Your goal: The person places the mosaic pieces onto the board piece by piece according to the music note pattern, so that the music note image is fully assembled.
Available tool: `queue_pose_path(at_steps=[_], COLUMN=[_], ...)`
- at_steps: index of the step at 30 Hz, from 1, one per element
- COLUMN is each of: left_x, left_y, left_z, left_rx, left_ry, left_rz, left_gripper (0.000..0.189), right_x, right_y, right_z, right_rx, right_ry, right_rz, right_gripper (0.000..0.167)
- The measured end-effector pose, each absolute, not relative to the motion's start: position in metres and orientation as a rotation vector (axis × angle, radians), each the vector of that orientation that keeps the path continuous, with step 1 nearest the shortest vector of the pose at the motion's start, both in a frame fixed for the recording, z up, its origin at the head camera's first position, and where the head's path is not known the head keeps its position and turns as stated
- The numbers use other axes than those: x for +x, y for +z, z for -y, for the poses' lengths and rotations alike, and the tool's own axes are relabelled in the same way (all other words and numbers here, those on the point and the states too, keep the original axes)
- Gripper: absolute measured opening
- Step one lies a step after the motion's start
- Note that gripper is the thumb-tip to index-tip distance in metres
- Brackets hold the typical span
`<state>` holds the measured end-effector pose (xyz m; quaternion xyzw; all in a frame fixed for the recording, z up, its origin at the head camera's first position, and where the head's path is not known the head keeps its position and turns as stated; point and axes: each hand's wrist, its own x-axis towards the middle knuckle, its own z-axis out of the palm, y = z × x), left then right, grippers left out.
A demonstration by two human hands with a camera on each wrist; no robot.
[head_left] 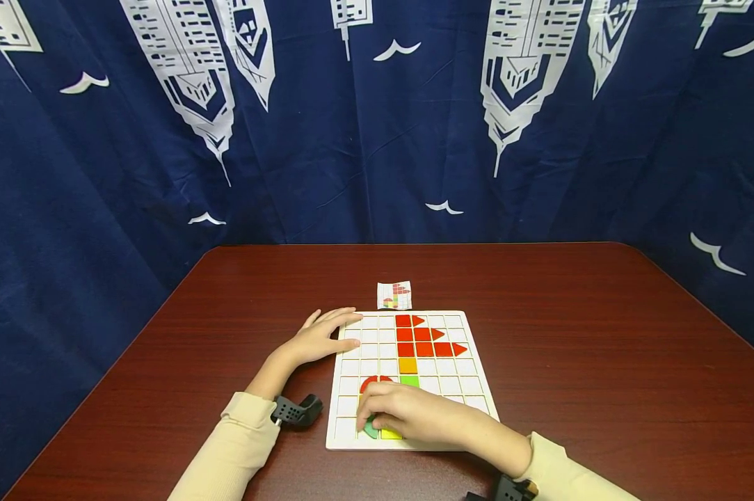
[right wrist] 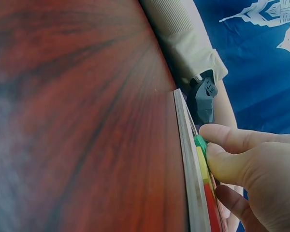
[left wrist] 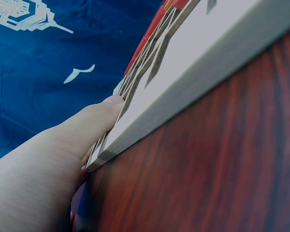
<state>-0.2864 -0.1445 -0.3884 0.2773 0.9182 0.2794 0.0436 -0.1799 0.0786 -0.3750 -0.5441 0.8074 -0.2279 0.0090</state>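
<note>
A white gridded board (head_left: 439, 403) lies on the table with flat coloured pieces in its cells. My left hand (head_left: 319, 339) rests on its upper left edge, fingers extended and thumb (left wrist: 104, 113) lying on the surface. Over the lower left cells, my right hand (head_left: 414, 412) pinches a green curved-edged piece (head_left: 370, 428) between thumb and fingers; the piece sits at board level. Beside it is a yellow piece (head_left: 391, 434). Red rounded pieces (head_left: 368, 382) show just above the right hand, which covers nearby cells. In the right wrist view, the green piece (right wrist: 200, 142) touches the thumb.
Rows of red squares (head_left: 423, 335) ending in triangles fill upper cells, above an orange square (head_left: 407, 365) and a light green square (head_left: 410, 381). A small printed card (head_left: 386, 292) lies behind the board. A blue patterned curtain (head_left: 364, 153) hangs beyond the brown table (head_left: 571, 334).
</note>
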Motion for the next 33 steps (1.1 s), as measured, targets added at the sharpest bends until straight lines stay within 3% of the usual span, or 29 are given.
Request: queue_pose_path(at_steps=[17, 33], left_x=[-0.2869, -0.2875], left_y=[-0.3881, -0.391], left_z=[0.1454, 0.1456], left_rx=[0.85, 0.845], left_ry=[0.862, 0.862], left_rz=[-2.811, -2.807], left_gripper=[0.057, 0.057], right_x=[-0.1783, -0.1747], right_y=[-0.379, -0.3787], right_z=[-0.0763, -0.0752], right_rx=[-1.666, -1.527], right_ry=[-0.736, -0.704], right_rz=[-2.555, -2.599], right_gripper=[0.021, 0.013])
